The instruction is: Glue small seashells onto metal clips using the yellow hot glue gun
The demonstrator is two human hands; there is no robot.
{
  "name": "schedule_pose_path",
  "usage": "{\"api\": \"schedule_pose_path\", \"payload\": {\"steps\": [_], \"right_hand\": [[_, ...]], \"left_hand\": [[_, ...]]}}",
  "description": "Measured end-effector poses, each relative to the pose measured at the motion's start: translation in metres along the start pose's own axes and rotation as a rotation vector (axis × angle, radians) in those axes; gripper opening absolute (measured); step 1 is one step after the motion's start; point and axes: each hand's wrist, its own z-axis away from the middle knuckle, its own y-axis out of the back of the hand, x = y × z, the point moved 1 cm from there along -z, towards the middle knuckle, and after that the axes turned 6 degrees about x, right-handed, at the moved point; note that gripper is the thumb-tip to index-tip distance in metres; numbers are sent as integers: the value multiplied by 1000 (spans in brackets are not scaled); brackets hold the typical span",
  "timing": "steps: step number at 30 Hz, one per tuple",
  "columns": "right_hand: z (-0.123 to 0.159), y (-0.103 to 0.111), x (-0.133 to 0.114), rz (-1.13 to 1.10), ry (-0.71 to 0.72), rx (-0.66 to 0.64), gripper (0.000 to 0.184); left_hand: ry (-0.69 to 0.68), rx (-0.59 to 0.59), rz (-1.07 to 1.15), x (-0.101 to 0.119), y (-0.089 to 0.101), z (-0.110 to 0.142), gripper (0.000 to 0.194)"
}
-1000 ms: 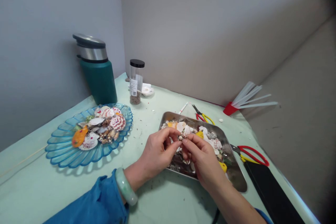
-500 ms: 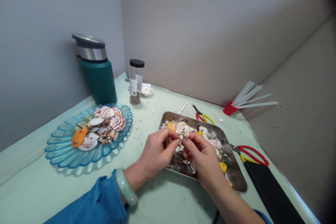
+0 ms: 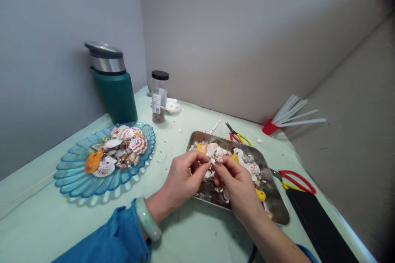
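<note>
My left hand point(image 3: 182, 181) and my right hand point(image 3: 236, 187) meet over a metal tray point(image 3: 277, 209) filled with several seashells. Both pinch one tiny pale shell point(image 3: 212, 161) between their fingertips, just above the shells in the tray. A green bangle point(image 3: 147, 218) and a blue sleeve point(image 3: 108, 240) cover my left wrist and forearm. A blue glass plate point(image 3: 74, 172) heaped with scallop shells lies to the left of my hands.
A green flask point(image 3: 112, 84) and a clear jar with a black lid point(image 3: 159, 95) stand near the back corner. Small snips point(image 3: 236, 134), red-handled scissors point(image 3: 293, 180), a black case point(image 3: 317, 226) and glue sticks in a red holder point(image 3: 288, 117) lie at the right.
Both hands have stayed over the tray, still pinching the small shell; the fingertips shifted only slightly lower and left.
</note>
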Motion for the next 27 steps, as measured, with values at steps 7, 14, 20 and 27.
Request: {"api": "schedule_pose_path", "payload": {"steps": [7, 14, 20, 27], "right_hand": [[0, 0, 0, 20, 11, -4, 22], [0, 0, -1, 41, 31, -21, 22], [1, 0, -2, 56, 54, -36, 28], [0, -1, 1, 71, 57, -62, 31]], "left_hand": [[-20, -6, -14, 1, 1, -1, 7], [-88, 19, -61, 4, 3, 1, 8], [6, 57, 23, -1, 1, 1, 9], [2, 170, -49, 2, 17, -6, 14]]}}
